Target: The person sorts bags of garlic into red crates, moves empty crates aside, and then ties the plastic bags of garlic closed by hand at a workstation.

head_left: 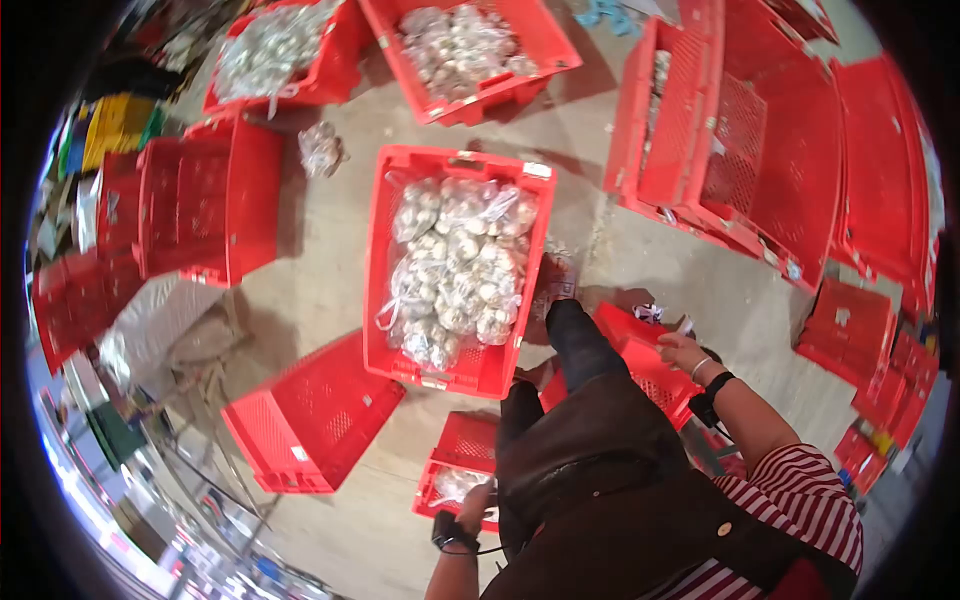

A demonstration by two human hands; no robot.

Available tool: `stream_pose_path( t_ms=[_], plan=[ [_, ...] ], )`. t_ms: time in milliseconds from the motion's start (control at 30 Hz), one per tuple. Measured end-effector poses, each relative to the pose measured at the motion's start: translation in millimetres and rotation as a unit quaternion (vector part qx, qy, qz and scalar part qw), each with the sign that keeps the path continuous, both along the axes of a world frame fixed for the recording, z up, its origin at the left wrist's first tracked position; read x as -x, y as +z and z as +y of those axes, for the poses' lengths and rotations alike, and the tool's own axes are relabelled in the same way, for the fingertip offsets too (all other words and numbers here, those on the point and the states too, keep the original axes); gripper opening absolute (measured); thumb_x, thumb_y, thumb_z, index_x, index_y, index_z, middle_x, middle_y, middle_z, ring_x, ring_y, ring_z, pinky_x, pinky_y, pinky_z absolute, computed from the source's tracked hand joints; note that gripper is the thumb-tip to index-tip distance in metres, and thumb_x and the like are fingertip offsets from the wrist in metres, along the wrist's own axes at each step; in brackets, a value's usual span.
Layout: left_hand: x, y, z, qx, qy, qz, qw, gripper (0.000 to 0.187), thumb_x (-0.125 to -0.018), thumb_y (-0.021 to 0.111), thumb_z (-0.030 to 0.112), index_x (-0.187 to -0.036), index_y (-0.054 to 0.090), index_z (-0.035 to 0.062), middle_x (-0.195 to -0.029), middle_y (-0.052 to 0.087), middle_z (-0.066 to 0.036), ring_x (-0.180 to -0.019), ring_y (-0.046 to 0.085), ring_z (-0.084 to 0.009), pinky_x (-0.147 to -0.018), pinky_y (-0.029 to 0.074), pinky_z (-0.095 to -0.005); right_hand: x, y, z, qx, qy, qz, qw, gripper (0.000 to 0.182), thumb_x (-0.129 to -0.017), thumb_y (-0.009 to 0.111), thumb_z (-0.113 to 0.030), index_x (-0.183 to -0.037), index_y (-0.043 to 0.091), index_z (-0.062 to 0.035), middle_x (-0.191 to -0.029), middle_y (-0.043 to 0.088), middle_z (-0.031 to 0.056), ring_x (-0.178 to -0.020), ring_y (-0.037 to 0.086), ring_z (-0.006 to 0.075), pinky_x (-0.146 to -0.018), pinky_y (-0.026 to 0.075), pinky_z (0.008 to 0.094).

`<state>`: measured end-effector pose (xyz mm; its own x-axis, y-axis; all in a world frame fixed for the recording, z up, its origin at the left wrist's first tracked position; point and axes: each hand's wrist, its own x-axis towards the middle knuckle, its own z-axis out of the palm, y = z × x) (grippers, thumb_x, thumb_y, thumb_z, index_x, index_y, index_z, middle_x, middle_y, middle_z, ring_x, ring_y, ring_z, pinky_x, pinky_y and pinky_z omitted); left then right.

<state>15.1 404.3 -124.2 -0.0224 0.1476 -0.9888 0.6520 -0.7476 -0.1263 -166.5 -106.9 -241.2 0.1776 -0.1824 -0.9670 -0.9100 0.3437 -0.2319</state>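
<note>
Seen from above through a strongly curved lens, the person stands over a red plastic crate (455, 270) set on the concrete floor (330, 290) just ahead of their feet; a foot (555, 285) rests against its right wall, which I judge steadies the crate where it stands. The crate is filled with clear bags of pale round produce (460, 265), heaped nearly to the rim, so the open top faces straight up for loading. Its long axis runs near to far, tipped slightly rightward at the far end. The left hand (475, 508) is low and near, at the rim of a smaller red crate (460, 475) that also holds a bag; its fingers look curled at the edge, but whether they grip it I cannot tell. The right hand (682, 350) is raised to the right, loosely half open over a stack of empty red crates (640, 360), holding nothing that I can make out. Two more filled crates (470, 50) sit at the far side, a loose bag (320, 150) lies on the floor between them, and empty crates (205, 200) stand tipped on their sides to the left and right, likely parked out of the way.
</note>
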Motion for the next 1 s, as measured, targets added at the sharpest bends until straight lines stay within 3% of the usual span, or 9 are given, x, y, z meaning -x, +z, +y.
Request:
stream_pose_path(
  t_ms=[133, 200, 367, 433, 500, 633, 700, 867, 1000],
  plan=[
    [44.9, -9.1, -10.4, 0.095, -0.221, -0.096, 0.966, 0.052, -0.088, 0.056, 0.048, -0.105, 0.065, 0.0001, -0.102, 0.066, -0.023, -0.101, 0.063, -0.0383, -0.085, 0.049, -0.0424, -60.7, 33.4, 24.8, -0.029, 0.221, -0.003, 0.975, 0.065, -0.083, 0.073, -0.037, -0.133, 0.050, -0.0027, -0.107, 0.066, 0.0100, -0.086, 0.065, 0.0241, -0.069, 0.052, 0.0365],
    [73.3, -20.2, 9.5, 0.201, -0.278, -0.131, 0.930, 0.042, -0.086, 0.057, 0.041, -0.104, 0.066, 0.0048, -0.101, 0.066, -0.022, -0.099, 0.062, -0.0403, -0.084, 0.049, -0.0420, -84.6, 50.4, 43.0, 0.059, 0.519, -0.125, 0.844, 0.052, -0.081, 0.074, -0.034, -0.121, 0.058, -0.0051, -0.099, 0.068, 0.0126, -0.085, 0.065, 0.0307, -0.073, 0.051, 0.0404],
    [47.1, 42.4, -6.8, 0.435, -0.131, -0.052, 0.889, 0.029, -0.090, 0.058, 0.029, -0.097, 0.065, 0.0021, -0.084, 0.067, -0.011, -0.074, 0.061, -0.0226, -0.071, 0.048, -0.0342, -115.0, 69.8, 62.0, 0.082, 0.558, -0.133, 0.815, 0.027, -0.073, 0.077, -0.027, -0.084, 0.063, -0.0073, -0.083, 0.066, 0.0135, -0.084, 0.064, 0.0323, -0.075, 0.049, 0.0418],
    [18.5, 81.5, -21.9, 0.378, 0.144, 0.147, 0.903, 0.021, -0.094, 0.057, 0.020, -0.097, 0.066, 0.0014, -0.081, 0.064, 0.001, -0.073, 0.055, -0.0076, -0.068, 0.046, -0.0272, -138.2, 83.7, 57.7, 0.130, 0.617, -0.131, 0.765, 0.025, -0.074, 0.077, -0.026, -0.083, 0.062, -0.0082, -0.081, 0.066, 0.0128, -0.081, 0.064, 0.0338, -0.073, 0.050, 0.0423],
    [29.1, 57.5, -14.2, 0.340, 0.196, 0.061, 0.918, 0.022, -0.094, 0.062, 0.021, -0.100, 0.066, -0.0001, -0.081, 0.062, 0.005, -0.077, 0.054, -0.0043, -0.067, 0.047, -0.0264, -164.7, 84.4, 51.4, 0.121, 0.653, -0.146, 0.733, 0.024, -0.073, 0.077, -0.025, -0.081, 0.062, -0.0086, -0.078, 0.065, 0.0128, -0.079, 0.064, 0.0338, -0.071, 0.050, 0.0423],
    [29.9, -51.9, 5.8, 0.121, 0.085, -0.348, 0.926, 0.038, -0.081, 0.075, 0.033, -0.098, 0.065, 0.0004, -0.085, 0.066, -0.011, -0.079, 0.063, -0.0240, -0.076, 0.050, -0.0341, -256.2, 40.9, 64.0, 0.065, 0.543, -0.254, 0.798, 0.019, -0.075, 0.075, -0.019, -0.085, 0.063, -0.0080, -0.073, 0.063, 0.0120, -0.076, 0.064, 0.0325, -0.071, 0.051, 0.0419],
    [-1.5, -80.3, 8.3, 0.019, -0.153, -0.470, 0.869, 0.041, -0.076, 0.076, 0.034, -0.101, 0.065, 0.0028, -0.101, 0.063, -0.015, -0.098, 0.060, -0.0325, -0.088, 0.046, -0.0410, -297.5, -13.4, 77.7, 0.165, 0.539, -0.254, 0.786, 0.024, -0.076, 0.073, -0.014, -0.097, 0.063, -0.0060, -0.084, 0.065, 0.0130, -0.083, 0.064, 0.0316, -0.076, 0.051, 0.0411],
    [-9.5, -147.8, 17.2, -0.055, -0.261, -0.443, 0.856, 0.038, -0.074, 0.073, 0.030, -0.103, 0.065, 0.0062, -0.120, 0.057, -0.012, -0.122, 0.047, -0.0318, -0.105, 0.031, -0.0516, -349.1, -157.3, 97.7, 0.279, 0.688, -0.402, 0.536, 0.056, -0.073, 0.074, -0.013, -0.124, 0.053, -0.0032, -0.120, 0.053, 0.0210, -0.117, 0.051, 0.0368, -0.095, 0.044, 0.0429],
    [-9.8, -172.3, 44.1, -0.097, -0.227, -0.496, 0.832, 0.029, -0.074, 0.070, 0.021, -0.097, 0.064, 0.0056, -0.114, 0.058, -0.013, -0.117, 0.049, -0.0357, -0.104, 0.033, -0.0495, -369.3, -230.5, 93.1, 0.235, 0.603, -0.399, 0.650, 0.079, -0.064, 0.082, -0.023, -0.131, 0.045, -0.0038, -0.122, 0.053, 0.0244, -0.117, 0.050, 0.0400, -0.099, 0.042, 0.0418]
  ],
)
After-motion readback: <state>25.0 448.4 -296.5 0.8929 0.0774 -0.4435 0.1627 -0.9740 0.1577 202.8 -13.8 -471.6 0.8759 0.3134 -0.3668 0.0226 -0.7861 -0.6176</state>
